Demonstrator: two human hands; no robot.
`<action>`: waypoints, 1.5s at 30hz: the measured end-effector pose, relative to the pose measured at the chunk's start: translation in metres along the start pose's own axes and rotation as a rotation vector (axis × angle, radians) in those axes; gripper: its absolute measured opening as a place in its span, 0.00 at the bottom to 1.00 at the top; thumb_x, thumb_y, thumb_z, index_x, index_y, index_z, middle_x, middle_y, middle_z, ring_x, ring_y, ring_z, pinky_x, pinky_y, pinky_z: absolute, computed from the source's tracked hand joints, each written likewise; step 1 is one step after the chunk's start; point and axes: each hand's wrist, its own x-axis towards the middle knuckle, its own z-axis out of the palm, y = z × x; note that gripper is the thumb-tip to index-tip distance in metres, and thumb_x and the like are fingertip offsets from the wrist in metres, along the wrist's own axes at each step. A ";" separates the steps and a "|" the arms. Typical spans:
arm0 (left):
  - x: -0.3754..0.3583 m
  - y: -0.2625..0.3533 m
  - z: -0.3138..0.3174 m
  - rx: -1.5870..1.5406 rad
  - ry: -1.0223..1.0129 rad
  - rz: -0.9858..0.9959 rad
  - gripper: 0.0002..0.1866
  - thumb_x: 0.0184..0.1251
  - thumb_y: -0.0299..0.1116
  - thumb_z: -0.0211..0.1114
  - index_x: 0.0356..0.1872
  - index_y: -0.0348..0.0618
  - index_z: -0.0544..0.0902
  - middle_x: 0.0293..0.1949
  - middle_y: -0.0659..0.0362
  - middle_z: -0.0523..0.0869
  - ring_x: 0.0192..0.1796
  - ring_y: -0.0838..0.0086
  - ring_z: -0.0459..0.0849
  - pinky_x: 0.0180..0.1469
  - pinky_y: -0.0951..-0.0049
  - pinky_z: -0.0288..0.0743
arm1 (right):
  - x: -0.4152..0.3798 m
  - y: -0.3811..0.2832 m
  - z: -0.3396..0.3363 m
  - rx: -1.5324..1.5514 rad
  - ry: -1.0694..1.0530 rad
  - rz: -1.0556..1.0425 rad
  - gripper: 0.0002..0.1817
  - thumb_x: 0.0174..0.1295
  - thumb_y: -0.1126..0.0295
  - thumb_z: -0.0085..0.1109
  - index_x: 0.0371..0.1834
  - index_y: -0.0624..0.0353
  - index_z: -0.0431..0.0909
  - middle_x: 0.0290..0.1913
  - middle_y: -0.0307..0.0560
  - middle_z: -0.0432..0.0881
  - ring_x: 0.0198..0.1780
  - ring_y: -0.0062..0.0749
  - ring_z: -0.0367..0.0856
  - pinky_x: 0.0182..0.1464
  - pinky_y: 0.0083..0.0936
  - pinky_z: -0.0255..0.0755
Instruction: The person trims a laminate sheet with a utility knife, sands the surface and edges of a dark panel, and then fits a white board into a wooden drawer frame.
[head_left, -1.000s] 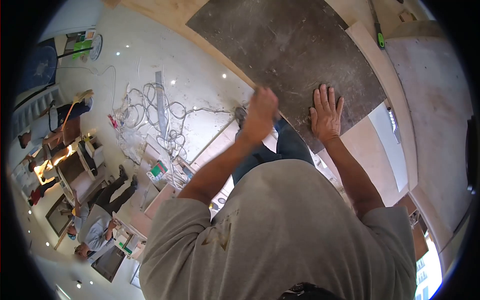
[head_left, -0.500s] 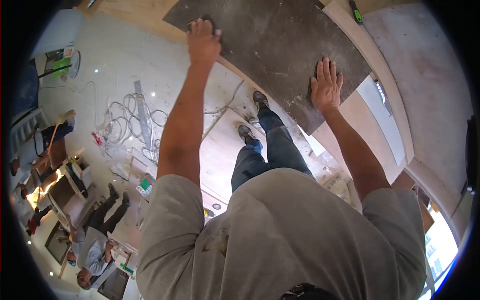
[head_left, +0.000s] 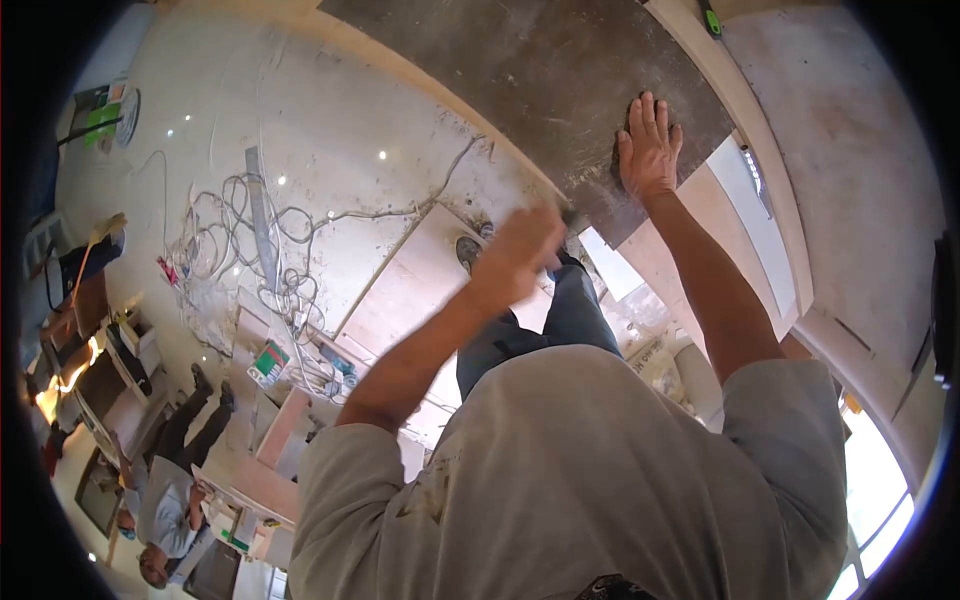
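Note:
A dark brown sheet (head_left: 520,80) with scuffs lies on a light wooden surface at the top of the view. My right hand (head_left: 650,150) rests flat on the sheet near its right end, fingers stretched out. My left hand (head_left: 520,250) is beside the sheet's near edge, close to its lower corner. Its fingers are curled and smeared by motion; a small dark thing shows at its fingertips, too blurred to make out.
Tangled cables (head_left: 240,230) and a grey metal strip (head_left: 262,215) lie on the floor at left. Another person (head_left: 170,500) is at the lower left. A green-handled tool (head_left: 710,20) lies at the upper right.
My left hand has left the sheet's far left edge and moved right and toward my body, to the near corner. My right hand stays flat on the sheet. The view has shifted slightly.

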 end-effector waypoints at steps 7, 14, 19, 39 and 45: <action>0.108 -0.058 -0.083 0.612 0.428 -0.104 0.32 0.68 0.32 0.71 0.72 0.40 0.74 0.72 0.45 0.76 0.75 0.44 0.71 0.74 0.42 0.65 | 0.024 0.025 0.008 0.016 0.088 -0.066 0.31 0.80 0.56 0.42 0.83 0.54 0.58 0.87 0.47 0.53 0.87 0.51 0.47 0.82 0.61 0.44; 0.164 -0.081 -0.020 0.728 0.368 -0.240 0.26 0.69 0.34 0.69 0.65 0.34 0.78 0.68 0.42 0.78 0.73 0.44 0.71 0.73 0.44 0.64 | 0.024 0.029 0.013 0.181 0.178 -0.053 0.30 0.79 0.55 0.47 0.80 0.55 0.65 0.84 0.48 0.60 0.85 0.49 0.52 0.82 0.63 0.45; 0.036 0.038 0.151 0.436 0.104 -0.016 0.26 0.61 0.30 0.65 0.60 0.27 0.77 0.71 0.37 0.71 0.80 0.40 0.61 0.80 0.39 0.53 | 0.023 0.029 0.009 0.202 0.160 -0.046 0.30 0.80 0.54 0.45 0.80 0.56 0.65 0.85 0.47 0.59 0.85 0.50 0.53 0.81 0.62 0.46; 0.027 0.098 0.133 0.323 -0.141 -0.094 0.31 0.68 0.39 0.66 0.70 0.38 0.72 0.75 0.46 0.71 0.81 0.49 0.63 0.74 0.31 0.58 | 0.023 0.026 0.001 0.215 0.154 -0.027 0.32 0.78 0.53 0.49 0.79 0.56 0.64 0.84 0.48 0.59 0.85 0.48 0.51 0.81 0.64 0.46; 0.125 0.010 0.040 0.641 0.182 -0.365 0.29 0.74 0.33 0.58 0.75 0.39 0.71 0.78 0.48 0.70 0.82 0.53 0.64 0.77 0.37 0.55 | 0.021 0.026 0.006 0.170 0.154 -0.035 0.32 0.78 0.52 0.48 0.80 0.56 0.63 0.85 0.48 0.58 0.86 0.47 0.51 0.81 0.63 0.46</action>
